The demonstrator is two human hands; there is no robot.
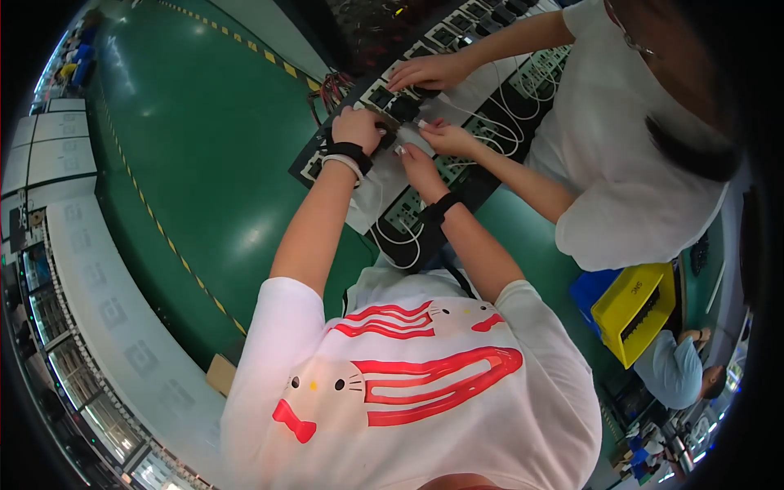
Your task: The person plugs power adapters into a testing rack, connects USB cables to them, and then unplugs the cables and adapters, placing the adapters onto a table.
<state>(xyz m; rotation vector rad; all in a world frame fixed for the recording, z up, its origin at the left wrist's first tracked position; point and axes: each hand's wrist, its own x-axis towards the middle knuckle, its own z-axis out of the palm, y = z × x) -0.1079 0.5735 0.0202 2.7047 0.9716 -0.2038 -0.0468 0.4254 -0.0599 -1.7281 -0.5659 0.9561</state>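
Observation:
My left hand [357, 131], with a black band and a pale bracelet at its wrist, is closed on a small black block-shaped device [385, 139] at the rack's edge. Most of that device is hidden by my fingers. Close beside it, my right hand [422, 171] pinches a small white cable plug [400, 150] between thumb and fingers. The plug and the device look a short way apart. Green socket panels [404, 211] with white cables [418, 245] plugged in run along the near side of the rack. A row of square sockets [380, 97] lines its far side.
A co-worker stands at my right; one of their hands [429, 72] rests on the socket row, the other [449, 137] holds a white plug. Red wires [333, 86] bunch behind the rack. A yellow bin [633, 306] stands at the right. Yellow-black tape [155, 216] marks the green floor.

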